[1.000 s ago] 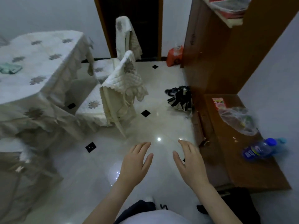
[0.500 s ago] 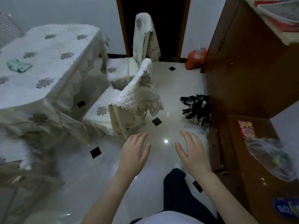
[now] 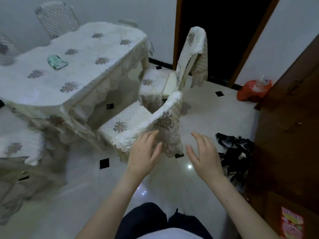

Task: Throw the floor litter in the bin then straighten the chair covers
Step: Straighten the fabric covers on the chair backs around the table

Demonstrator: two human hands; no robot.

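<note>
A white quilted chair cover [image 3: 166, 121] with a brown flower hangs crooked over the back of the near chair, one corner drooping low. My left hand [image 3: 144, 152] is open, its fingertips at the cover's lower edge. My right hand [image 3: 204, 155] is open too, spread just right of the cover and apart from it. A second chair further back wears a rumpled cover [image 3: 195, 49] that slumps off its tall backrest.
A table under a white flowered cloth [image 3: 72, 66] fills the left, with a green object [image 3: 57, 62] on it. Black-and-white bags [image 3: 234, 156] lie on the floor by the brown cabinet [image 3: 290, 118]. An orange bag [image 3: 252, 90] sits near the dark doorway.
I have stepped closer to the near chair. Both open hands have risen and reached forward, and my left fingertips now meet the cover's lower edge.
</note>
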